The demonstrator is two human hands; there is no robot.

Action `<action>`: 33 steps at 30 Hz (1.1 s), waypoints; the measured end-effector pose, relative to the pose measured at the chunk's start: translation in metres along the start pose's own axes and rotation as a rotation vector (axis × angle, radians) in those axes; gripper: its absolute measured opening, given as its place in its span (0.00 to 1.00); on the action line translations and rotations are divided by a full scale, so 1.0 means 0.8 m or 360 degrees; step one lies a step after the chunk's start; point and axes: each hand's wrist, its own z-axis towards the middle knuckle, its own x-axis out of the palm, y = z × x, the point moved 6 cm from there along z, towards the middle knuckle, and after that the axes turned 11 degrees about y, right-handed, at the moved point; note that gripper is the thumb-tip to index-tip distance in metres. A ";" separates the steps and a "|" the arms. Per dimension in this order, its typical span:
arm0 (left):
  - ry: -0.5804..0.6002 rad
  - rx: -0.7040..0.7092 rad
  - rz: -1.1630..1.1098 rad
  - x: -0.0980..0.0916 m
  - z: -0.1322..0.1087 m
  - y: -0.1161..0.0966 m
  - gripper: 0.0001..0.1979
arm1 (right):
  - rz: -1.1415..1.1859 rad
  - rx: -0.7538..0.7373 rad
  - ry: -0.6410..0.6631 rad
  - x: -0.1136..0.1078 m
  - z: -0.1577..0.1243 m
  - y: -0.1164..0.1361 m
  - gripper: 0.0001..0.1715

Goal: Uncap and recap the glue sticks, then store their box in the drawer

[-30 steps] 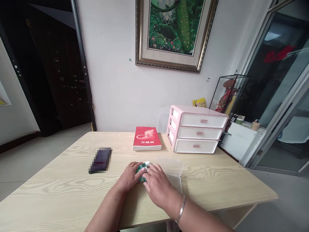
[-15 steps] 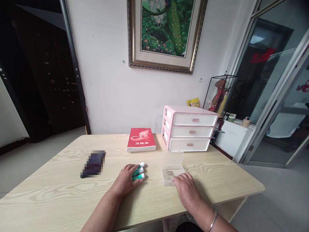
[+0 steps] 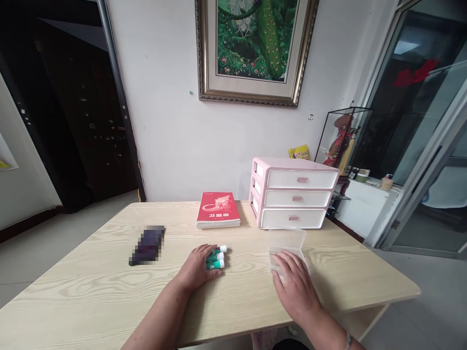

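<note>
So the left hand (image 3: 197, 270) is loosely curled over three tubes (image 3: 214, 257) on the table (image 3: 241, 294), caps (image 3: 220, 255) pointing right, boxward; right hand (image 3: 297, 288) is half-open over the box (image 3: 287, 238). Can't tell if either grips.

Tubes (image 3: 216, 257) (book (image 3: 218, 211) behind them) lie left of the case (image 3: 287, 239).

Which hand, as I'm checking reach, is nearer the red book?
Left. The left hand is in front of the red book; the right hand is farther off, at the clear box.

The red book's cover (image 3: 218, 208) bears 3 white Chinese characters, apparently 习题册; the smaller print there is illegible.
</note>
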 end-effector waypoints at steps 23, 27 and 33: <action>0.0042 0.0099 -0.0159 -0.007 0.073 0.041 0.33 | 0.0430 0.0003 0.0455 0.179 0.191 0.066 0.26; -0.0011 0.0114 -0.0092 -0.011 0.071 0.043 0.32 | 0.0483 -0.0074 0.0477 0.181 0.193 0.066 0.22; -0.0171 0.0042 0.0118 -0.018 0.072 0.054 0.28 | 0.0428 0.0197 0.0390 0.180 0.192 0.040 0.20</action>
